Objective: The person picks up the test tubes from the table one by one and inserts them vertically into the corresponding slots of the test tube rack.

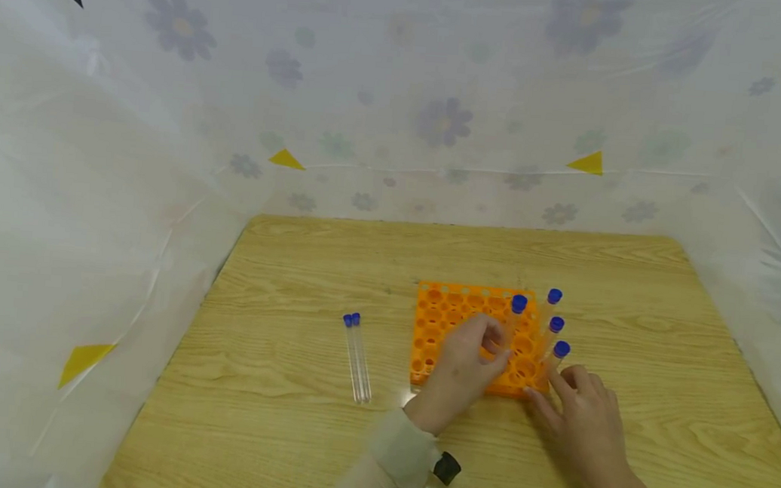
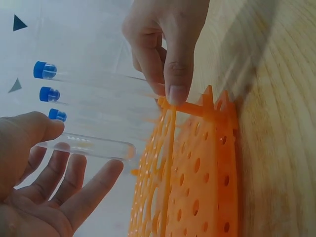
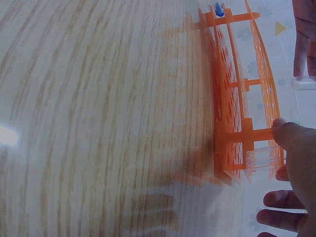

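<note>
My left hand (image 1: 465,361) pinches a clear test tube (image 2: 98,147) with a blue cap above the orange test tube rack (image 1: 511,391). In the left wrist view its rounded bottom points at the rack's top plate, apart from it; the thumb hides its cap end. My right hand (image 1: 589,423) grips the rack's near right corner, thumb (image 2: 177,89) on the edge of the top plate. Three blue-capped test tubes (image 1: 557,324) stand upright in a row along the rack's right side, the nearest one right beside my right fingers.
Two more blue-capped test tubes (image 1: 359,359) lie side by side on the wooden table (image 1: 268,432), left of the rack. A black piece (image 1: 446,469) sits by the left cuff. White flower-patterned sheeting (image 1: 387,100) encloses the table at the back and sides.
</note>
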Available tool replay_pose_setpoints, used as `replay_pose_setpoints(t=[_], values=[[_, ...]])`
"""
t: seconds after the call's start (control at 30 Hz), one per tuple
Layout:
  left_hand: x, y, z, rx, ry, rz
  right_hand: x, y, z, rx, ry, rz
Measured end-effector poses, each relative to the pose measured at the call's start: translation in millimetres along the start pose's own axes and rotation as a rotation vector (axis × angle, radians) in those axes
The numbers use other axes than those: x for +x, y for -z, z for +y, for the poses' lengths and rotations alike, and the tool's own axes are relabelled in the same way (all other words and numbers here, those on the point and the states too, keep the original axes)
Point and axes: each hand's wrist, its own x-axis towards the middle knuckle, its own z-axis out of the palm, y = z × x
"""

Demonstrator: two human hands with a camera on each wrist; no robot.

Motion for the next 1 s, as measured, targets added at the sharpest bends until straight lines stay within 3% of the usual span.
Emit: replay_pose_setpoints(t=[0.47,0.63,0.83,1.0], values=[[0.4,-19.3,1.7,-0.072,0.057,-0.049,-0.9,-3.7,3.8,-0.021,0.067,0.078],[1.2,-27.2,0.3,-0.045,0.029,-0.027,-1.5,-4.3,4.0,-0.024,0.061,0.064],[0.1,-31.6,-1.8,-0.059,0.076,-0.055,-0.8,-5.0,3.4,-0.015,0.072,0.08],[-1.8,-33.3,-3.6,0.009,0.075,-0.071,0.2,-4.7,2.9,-0.012,0.08,0.091]])
